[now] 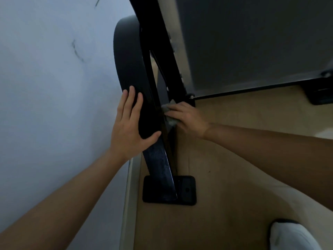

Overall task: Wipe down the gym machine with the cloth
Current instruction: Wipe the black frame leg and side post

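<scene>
The gym machine is a black metal frame whose slanted leg runs down to a black floor plate; a curved black bar rises beside it. My left hand lies on the curved bar with straight fingers, thumb hooked under its lower end. My right hand presses a small grey cloth against the right side of the slanted leg, fingers bent over the cloth. Most of the cloth is hidden under the hand.
A pale wall stands close on the left with a skirting strip at its foot. A grey panel of the machine fills the upper right. Tan floor lies to the right; a white-socked foot shows at bottom right.
</scene>
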`<control>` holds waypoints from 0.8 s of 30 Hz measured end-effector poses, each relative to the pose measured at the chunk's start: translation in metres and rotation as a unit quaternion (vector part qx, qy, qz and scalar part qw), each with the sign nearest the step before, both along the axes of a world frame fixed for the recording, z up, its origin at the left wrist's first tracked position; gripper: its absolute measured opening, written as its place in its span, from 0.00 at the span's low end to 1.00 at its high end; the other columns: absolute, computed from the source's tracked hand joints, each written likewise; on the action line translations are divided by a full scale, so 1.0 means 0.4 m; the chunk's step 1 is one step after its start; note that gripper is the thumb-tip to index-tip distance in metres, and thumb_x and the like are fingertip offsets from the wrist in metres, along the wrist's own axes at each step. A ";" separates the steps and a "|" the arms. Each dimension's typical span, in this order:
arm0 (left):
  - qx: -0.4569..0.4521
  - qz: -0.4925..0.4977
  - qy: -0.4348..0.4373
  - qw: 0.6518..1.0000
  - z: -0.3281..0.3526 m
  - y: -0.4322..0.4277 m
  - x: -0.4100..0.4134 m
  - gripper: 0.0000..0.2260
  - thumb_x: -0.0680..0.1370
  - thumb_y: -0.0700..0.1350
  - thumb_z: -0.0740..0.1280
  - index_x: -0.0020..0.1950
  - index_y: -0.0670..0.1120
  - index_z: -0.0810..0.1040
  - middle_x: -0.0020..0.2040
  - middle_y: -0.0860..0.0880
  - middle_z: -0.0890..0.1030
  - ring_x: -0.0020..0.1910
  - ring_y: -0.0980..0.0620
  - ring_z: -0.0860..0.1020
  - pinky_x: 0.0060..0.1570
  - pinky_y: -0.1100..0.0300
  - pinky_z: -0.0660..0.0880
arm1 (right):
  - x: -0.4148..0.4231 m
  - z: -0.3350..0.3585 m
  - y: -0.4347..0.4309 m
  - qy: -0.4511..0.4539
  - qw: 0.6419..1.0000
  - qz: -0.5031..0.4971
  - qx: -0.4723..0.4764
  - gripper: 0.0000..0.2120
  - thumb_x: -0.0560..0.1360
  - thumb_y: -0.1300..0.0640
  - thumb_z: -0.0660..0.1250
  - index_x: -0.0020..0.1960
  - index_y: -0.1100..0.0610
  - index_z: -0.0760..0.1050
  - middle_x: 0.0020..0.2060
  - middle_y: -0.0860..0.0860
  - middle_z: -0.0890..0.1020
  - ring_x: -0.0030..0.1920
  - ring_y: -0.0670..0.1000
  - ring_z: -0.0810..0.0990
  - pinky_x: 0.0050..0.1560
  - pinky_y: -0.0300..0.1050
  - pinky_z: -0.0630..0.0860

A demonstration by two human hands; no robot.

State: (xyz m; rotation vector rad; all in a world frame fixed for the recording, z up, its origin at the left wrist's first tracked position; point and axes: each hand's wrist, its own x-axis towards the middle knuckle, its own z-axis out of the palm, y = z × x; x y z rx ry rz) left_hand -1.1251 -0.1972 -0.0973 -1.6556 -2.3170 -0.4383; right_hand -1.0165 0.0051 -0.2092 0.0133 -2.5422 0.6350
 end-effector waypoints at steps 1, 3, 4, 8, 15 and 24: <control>-0.001 0.001 0.000 1.000 0.000 0.001 0.001 0.47 0.72 0.58 0.77 0.80 0.35 0.59 0.81 0.36 0.54 0.82 0.37 0.50 0.80 0.43 0.52 | 0.006 -0.012 -0.007 -0.081 0.995 0.044 0.032 0.19 0.78 0.55 0.66 0.68 0.58 0.77 0.68 0.59 0.76 0.64 0.63 0.76 0.59 0.55 0.76; -0.003 0.007 -0.004 1.000 0.002 0.001 0.001 0.47 0.71 0.57 0.77 0.80 0.35 0.59 0.81 0.35 0.54 0.82 0.37 0.50 0.80 0.43 0.53 | 0.023 -0.040 -0.017 -0.251 0.957 0.088 0.112 0.26 0.81 0.47 0.62 0.78 0.50 0.65 0.79 0.52 0.62 0.78 0.58 0.61 0.70 0.58 0.66; -0.004 0.009 -0.007 1.000 0.002 0.000 0.001 0.47 0.71 0.57 0.78 0.80 0.35 0.59 0.81 0.36 0.54 0.82 0.37 0.50 0.80 0.43 0.53 | 0.033 -0.052 -0.020 -0.285 0.943 0.099 0.140 0.28 0.82 0.44 0.60 0.80 0.47 0.60 0.81 0.50 0.56 0.80 0.56 0.54 0.73 0.59 0.60; -0.004 0.014 -0.009 1.000 0.008 0.000 -0.001 0.47 0.71 0.57 0.78 0.79 0.36 0.60 0.81 0.37 0.55 0.82 0.38 0.51 0.79 0.43 0.55 | 0.033 -0.069 -0.042 -0.242 0.943 0.151 0.172 0.24 0.83 0.44 0.55 0.78 0.46 0.63 0.81 0.50 0.57 0.81 0.55 0.53 0.75 0.62 0.55; -0.017 0.025 -0.012 0.999 0.024 -0.005 0.003 0.47 0.70 0.59 0.79 0.80 0.39 0.62 0.82 0.41 0.57 0.82 0.42 0.52 0.80 0.53 0.52 | -0.061 -0.030 0.041 -0.315 0.936 0.025 0.154 0.24 0.86 0.44 0.48 0.81 0.42 0.51 0.82 0.47 0.49 0.81 0.51 0.50 0.75 0.57 0.52; -0.022 0.012 0.000 1.000 0.035 -0.010 -0.016 0.45 0.69 0.59 0.78 0.79 0.40 0.64 0.81 0.42 0.60 0.81 0.43 0.56 0.79 0.60 0.52 | -0.017 -0.094 -0.005 -0.253 0.953 0.056 0.158 0.25 0.83 0.45 0.52 0.78 0.48 0.65 0.80 0.51 0.61 0.80 0.56 0.59 0.75 0.61 0.57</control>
